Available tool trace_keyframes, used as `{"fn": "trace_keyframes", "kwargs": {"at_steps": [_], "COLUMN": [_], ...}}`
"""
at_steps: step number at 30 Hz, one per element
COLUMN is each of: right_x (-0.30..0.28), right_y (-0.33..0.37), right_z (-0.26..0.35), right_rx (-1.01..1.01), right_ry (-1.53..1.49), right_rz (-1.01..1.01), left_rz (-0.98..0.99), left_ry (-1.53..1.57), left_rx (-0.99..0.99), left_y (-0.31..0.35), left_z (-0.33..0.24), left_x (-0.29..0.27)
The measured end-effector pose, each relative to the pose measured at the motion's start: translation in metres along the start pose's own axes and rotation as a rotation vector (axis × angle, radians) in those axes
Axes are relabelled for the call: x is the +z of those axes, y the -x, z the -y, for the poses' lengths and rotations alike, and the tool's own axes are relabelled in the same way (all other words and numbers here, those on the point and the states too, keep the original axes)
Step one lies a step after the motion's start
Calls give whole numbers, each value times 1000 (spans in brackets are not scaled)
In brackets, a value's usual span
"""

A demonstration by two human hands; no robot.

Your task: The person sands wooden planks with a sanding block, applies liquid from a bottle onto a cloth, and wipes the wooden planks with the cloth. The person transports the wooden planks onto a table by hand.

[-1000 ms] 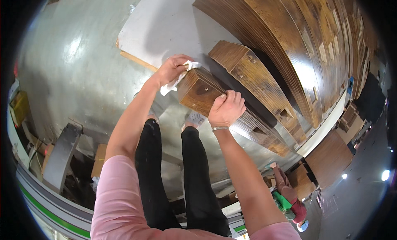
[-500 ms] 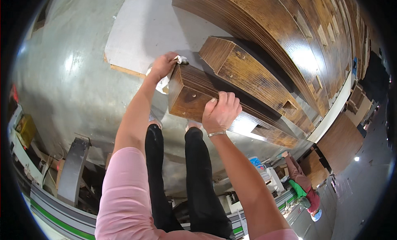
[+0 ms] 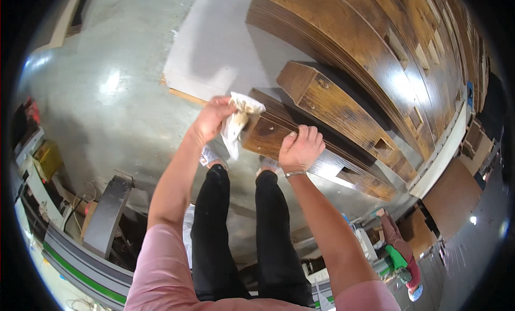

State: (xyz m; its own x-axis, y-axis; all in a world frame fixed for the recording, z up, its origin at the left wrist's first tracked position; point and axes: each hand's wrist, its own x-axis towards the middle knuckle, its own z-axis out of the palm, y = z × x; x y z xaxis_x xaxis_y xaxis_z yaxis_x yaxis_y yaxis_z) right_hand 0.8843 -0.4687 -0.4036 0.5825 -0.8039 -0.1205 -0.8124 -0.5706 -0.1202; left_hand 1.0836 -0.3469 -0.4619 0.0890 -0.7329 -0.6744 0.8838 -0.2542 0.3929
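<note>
A stained white cloth (image 3: 234, 134) is bunched in my left hand (image 3: 213, 119), its fingers closed around it. The cloth is at the left end of a stack of dark brown wood-grain boards (image 3: 264, 134) and partly covers that end face. My right hand (image 3: 302, 148) grips the upper edge of this stack, thumb on the near face and fingers curled over the top. Small round holes show in the near face, and a rectangular cutout lies toward its right end. Just beyond stands a second, similar stack (image 3: 335, 104).
Larger wood-grain boards (image 3: 343, 32) stand in rows at the far right. A pale sheet (image 3: 201, 59) lies beneath the stacks on the grey floor (image 3: 129, 128). Machinery with a green-striped rail (image 3: 80, 273) is at lower left. Another person (image 3: 399, 257) is at lower right.
My left hand has brought the cloth from the far top corner of the stack to its left end, where the cloth now hangs more spread out. My right hand keeps its grip. The view has shifted.
</note>
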Motion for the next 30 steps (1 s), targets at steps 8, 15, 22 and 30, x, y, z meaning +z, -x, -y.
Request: {"fn": "trace_keyframes", "kwargs": {"at_steps": [8, 15, 22, 30], "right_x": [-6, -128, -228, -257], "right_y": [-9, 87, 114, 147], "right_z": [-14, 8, -16, -69], "right_rx": [84, 679, 603, 629], "right_ry": [-100, -1763, -1718, -1867], "right_rz": [105, 961, 811, 293], "left_rz": [-184, -132, -17, 34], "left_ry": [205, 242, 205, -256], "left_rx": [32, 20, -44, -205], "left_y": [142, 222, 231, 198], "left_z": [31, 10, -4, 21], "left_x": [74, 189, 292, 349]}}
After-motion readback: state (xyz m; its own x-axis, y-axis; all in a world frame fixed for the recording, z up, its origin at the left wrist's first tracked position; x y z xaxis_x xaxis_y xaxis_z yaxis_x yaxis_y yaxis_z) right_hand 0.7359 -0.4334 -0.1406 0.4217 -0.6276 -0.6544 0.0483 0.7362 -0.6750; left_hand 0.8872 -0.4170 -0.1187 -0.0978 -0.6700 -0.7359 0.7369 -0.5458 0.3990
